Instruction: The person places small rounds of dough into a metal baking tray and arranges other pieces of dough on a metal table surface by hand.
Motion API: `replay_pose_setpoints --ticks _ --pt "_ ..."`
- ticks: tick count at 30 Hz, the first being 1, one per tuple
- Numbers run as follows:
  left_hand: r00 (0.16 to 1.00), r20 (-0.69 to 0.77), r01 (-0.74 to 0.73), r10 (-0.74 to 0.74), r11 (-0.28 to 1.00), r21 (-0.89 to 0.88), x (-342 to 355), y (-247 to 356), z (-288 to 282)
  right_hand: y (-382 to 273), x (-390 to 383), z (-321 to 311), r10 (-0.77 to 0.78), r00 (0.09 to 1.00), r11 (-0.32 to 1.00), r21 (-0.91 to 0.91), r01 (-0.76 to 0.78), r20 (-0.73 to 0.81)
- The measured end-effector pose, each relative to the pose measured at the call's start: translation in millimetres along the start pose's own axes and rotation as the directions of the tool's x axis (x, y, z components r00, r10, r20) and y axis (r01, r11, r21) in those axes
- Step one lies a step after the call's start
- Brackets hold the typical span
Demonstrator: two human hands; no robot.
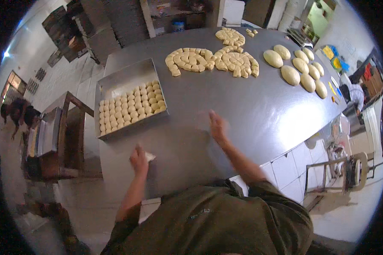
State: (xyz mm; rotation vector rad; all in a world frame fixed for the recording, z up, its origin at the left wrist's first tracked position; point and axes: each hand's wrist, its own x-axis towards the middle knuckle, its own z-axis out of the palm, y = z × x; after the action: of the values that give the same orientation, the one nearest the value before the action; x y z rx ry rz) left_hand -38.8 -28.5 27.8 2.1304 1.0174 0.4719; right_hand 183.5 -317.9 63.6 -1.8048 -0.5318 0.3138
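My left hand [138,160] is closed over the near left of the metal table [187,144]. A small pale, flat piece [150,157] sticks out on its right side; its kind is too blurred to name. Further right, my right hand [218,127] reaches over the table's middle, its fingers smeared by motion. Just beyond my left hand stands a square metal tray [134,126], with rows of small round dough balls [132,106] filling its near part. The tray's far part holds none of them.
Cut dough pieces lie in flat coils [191,60] at the table's far side. Several large oval dough lumps [290,75] rest at the far right. A scale [300,38] stands by the far right corner. Another person [17,114] is at the left; a chair [357,172] is at the right.
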Motion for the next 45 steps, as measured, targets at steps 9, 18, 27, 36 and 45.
replay_pose_setpoints --ticks 9,18,27,36,45 --pt "0.737 0.222 -0.676 0.639 0.708 0.205 24 13 19 20 21 25 0.035 0.991 0.579 -0.806 -0.124 -0.127" --pt "0.666 0.198 -0.737 0.719 0.591 0.328 60 19 0 46 31 -61 -0.189 0.969 0.459 -0.886 -0.057 -0.16" --pt "0.764 0.233 -0.639 0.602 0.652 0.409 39 -36 -16 69 10 -71 -0.08 0.997 0.532 -0.846 0.031 -0.014" --pt "0.732 0.059 -0.651 0.679 0.671 0.354 9 -39 -8 75 38 -68 -0.213 0.969 0.602 -0.765 0.23 0.124" --pt "0.828 0.046 -0.534 0.558 0.762 0.365 -11 -35 8 103 62 -49 -0.092 0.978 0.653 -0.73 0.202 0.188"
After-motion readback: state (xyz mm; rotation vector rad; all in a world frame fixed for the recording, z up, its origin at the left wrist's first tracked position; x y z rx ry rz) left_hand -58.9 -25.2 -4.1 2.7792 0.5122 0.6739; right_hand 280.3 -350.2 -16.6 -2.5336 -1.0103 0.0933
